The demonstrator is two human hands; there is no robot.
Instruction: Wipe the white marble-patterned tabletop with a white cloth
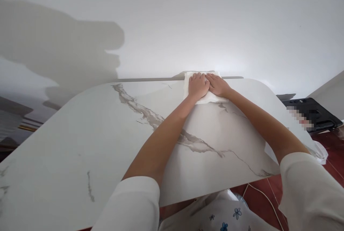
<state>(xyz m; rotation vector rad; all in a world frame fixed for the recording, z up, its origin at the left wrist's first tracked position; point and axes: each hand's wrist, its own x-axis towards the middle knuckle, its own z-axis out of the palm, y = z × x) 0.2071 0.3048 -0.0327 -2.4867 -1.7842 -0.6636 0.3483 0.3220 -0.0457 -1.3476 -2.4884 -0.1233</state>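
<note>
A folded white cloth (212, 97) lies at the far edge of a white marble table (80, 145), close to the wall. My left hand (198, 85) presses flat on the cloth, fingers stretched out toward the wall. My right hand (217, 84) lies flat on the cloth right beside it, its fingers partly overlapping the left hand. Both arms reach straight across the tabletop. Neither hand grips the cloth.
The table has grey veins and butts against a plain white wall (188, 26). A black device (311, 114) sits low at the right on a dark red floor (333, 152). A white cable (264, 197) runs across that floor near my lap.
</note>
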